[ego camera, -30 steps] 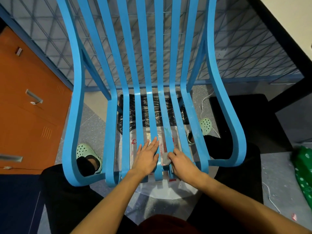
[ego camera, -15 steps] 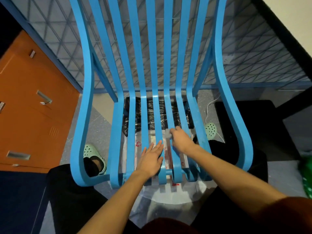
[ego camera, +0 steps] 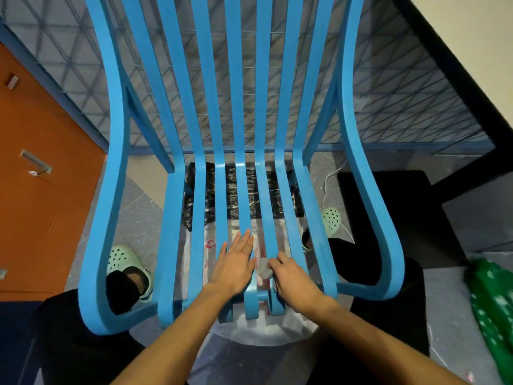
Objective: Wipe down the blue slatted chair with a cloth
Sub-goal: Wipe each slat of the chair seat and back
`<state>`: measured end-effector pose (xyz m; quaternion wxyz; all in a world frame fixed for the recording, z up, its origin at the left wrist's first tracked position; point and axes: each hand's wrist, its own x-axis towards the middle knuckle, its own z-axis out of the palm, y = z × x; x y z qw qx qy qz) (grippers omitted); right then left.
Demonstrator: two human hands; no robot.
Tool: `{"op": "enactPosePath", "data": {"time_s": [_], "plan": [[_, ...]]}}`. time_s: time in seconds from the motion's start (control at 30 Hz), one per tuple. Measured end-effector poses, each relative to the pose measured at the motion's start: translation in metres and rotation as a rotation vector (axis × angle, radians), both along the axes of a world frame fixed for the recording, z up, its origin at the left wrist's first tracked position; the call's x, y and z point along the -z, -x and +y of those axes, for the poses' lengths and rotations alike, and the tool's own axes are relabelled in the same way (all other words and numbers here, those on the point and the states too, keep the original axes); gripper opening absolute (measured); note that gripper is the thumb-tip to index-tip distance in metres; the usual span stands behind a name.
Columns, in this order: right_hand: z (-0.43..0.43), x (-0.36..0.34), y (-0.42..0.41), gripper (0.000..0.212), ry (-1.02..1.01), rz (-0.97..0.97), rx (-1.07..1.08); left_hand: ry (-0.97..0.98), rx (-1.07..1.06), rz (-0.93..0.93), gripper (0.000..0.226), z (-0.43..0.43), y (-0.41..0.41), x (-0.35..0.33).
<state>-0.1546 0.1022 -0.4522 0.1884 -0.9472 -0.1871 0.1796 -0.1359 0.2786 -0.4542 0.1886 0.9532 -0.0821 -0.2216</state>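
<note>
Left hand [ego camera: 234, 266] lies flat, right hand [ego camera: 291, 276] pinches cloth [ego camera: 265, 270].

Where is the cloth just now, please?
Head view, lower centre: the grey cloth is pinched in the right hand at the seat slats, beside the left hand.

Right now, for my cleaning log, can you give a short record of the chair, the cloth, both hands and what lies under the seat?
chair: blue, slatted, upright, seat toward the camera
cloth: small grey wad on a seat slat near the front edge
left hand: flat on the seat slats, fingers straight
right hand: pinches the cloth
under seat: black bag and white plastic bag on the floor
</note>
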Motion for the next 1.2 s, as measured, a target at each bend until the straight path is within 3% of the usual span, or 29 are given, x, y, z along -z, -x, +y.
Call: {"op": "enactPosePath", "data": {"time_s": [0.33, 0.5, 0.6, 0.67, 0.77, 1.0, 1.2], "plan": [[0.012, 0.003, -0.088, 0.032, 0.013, -0.020, 0.037, 0.063, -0.041, -0.016, 0.055, -0.001, -0.006, 0.006], [0.016, 0.002, -0.170, 0.042, 0.074, -0.006, 0.124, 0.087, -0.016, 0.002, 0.056, -0.001, -0.006, 0.013], [0.016, -0.005, -0.193, 0.035, 0.004, -0.059, 0.157, 0.091, -0.005, 0.016, 0.057, 0.001, -0.007, 0.012], [0.017, -0.011, -0.181, 0.028, -0.063, -0.102, 0.131, 0.093, -0.006, 0.019, 0.056, 0.002, -0.007, 0.012], [0.011, -0.008, -0.125, 0.020, -0.103, -0.014, 0.098, 0.093, -0.004, -0.003, 0.056, 0.003, -0.006, 0.013], [0.002, 0.001, 0.008, 0.020, -0.093, 0.087, 0.203, 0.067, -0.017, -0.029, 0.056, 0.002, -0.005, 0.007], [0.000, 0.001, -0.001, 0.024, -0.101, 0.090, 0.192, 0.090, -0.109, -0.045, 0.062, 0.001, -0.026, 0.007]]}}
